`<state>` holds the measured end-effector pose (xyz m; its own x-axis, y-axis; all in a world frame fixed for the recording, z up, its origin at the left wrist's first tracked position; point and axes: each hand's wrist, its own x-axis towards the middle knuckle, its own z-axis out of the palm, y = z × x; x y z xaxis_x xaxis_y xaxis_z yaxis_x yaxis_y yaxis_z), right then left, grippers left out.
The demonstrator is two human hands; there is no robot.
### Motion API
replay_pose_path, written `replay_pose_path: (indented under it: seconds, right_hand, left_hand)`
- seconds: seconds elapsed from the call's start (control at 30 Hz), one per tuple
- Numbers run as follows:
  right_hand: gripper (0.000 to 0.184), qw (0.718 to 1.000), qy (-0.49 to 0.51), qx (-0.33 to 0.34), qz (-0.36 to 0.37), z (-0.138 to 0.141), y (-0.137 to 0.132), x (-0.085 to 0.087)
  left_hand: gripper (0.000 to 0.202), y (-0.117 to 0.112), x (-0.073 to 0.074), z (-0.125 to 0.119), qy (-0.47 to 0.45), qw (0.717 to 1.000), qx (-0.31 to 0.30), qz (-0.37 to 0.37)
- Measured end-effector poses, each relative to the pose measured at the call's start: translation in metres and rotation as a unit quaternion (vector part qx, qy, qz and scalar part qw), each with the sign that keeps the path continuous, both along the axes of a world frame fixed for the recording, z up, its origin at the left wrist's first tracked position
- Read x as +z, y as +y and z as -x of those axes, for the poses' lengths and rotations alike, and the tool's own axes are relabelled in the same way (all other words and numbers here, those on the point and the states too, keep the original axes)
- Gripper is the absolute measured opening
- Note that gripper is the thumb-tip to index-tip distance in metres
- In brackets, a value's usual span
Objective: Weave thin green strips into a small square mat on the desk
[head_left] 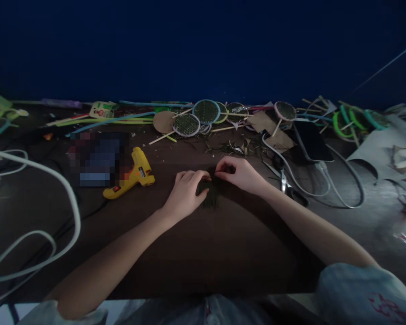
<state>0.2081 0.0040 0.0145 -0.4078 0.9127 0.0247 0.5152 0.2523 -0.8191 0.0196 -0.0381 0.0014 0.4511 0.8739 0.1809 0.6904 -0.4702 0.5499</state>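
Both of my hands rest on the dark table (pixel 196 243) at its middle, closed on a small dark green woven piece (pixel 210 195). My left hand (pixel 186 193) has its fingers curled over the piece's left side. The fingertips of my right hand (pixel 238 174) pinch its upper edge. Much of the piece is hidden under the fingers, and the light is dim.
A yellow glue gun (pixel 131 175) lies to the left, beside a blurred-out patch. White cables (pixel 37 234) loop at far left. Scissors (pixel 286 185), a phone (pixel 311 142) and a cable lie right. Small round woven fans (pixel 196 118), sticks and coloured rings line the back edge.
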Motion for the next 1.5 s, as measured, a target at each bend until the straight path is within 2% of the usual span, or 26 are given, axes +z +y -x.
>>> replay_pose_path:
  seconds: [0.17,0.33,0.47,0.67,1.03,1.13,1.23,1.3,1.4,1.5]
  right_hand:
    - [0.007,0.998,0.066,0.012,-0.001,0.004,-0.006,-0.001]
    - [0.011,0.996,0.074,0.04,0.0,0.008,-0.009,-0.003]
    - [0.012,0.995,0.086,0.049,0.03,0.007,-0.008,-0.002]
    - [0.012,0.992,0.101,0.037,0.061,0.005,-0.006,-0.002]
    - [0.009,0.979,0.159,-0.014,0.126,0.001,-0.004,-0.001]
    - [0.01,0.99,0.117,-0.03,0.067,-0.002,0.0,-0.001]
    - [0.01,0.998,0.011,-0.028,-0.048,-0.004,0.003,-0.003]
    - [0.013,0.994,-0.054,-0.014,-0.094,-0.004,0.003,-0.006]
    - [0.02,0.988,-0.106,-0.004,-0.109,-0.003,0.003,-0.01]
    - [0.017,0.987,-0.116,0.007,-0.111,-0.001,0.001,-0.012]
  left_hand:
    - [0.014,0.002,0.001,-0.001,-0.006,1.0,0.005,0.0]
    - [0.008,0.003,0.003,-0.001,-0.008,1.0,0.008,0.002]
    - [0.008,0.001,0.003,0.0,-0.007,1.0,0.007,-0.007]
    - [0.013,0.001,0.005,0.002,-0.007,1.0,-0.009,0.0]
    - [0.01,0.003,0.003,0.0,-0.014,1.0,0.011,0.009]
    - [0.011,0.003,0.003,0.001,-0.012,1.0,0.013,0.01]
    - [0.009,0.002,0.004,0.0,-0.004,1.0,0.012,0.012]
    - [0.009,0.002,0.004,0.0,0.006,1.0,0.01,0.011]
    - [0.024,0.001,0.002,0.0,0.019,1.0,0.007,-0.007]
    - [0.032,0.001,-0.001,0.0,0.028,0.999,0.001,-0.027]
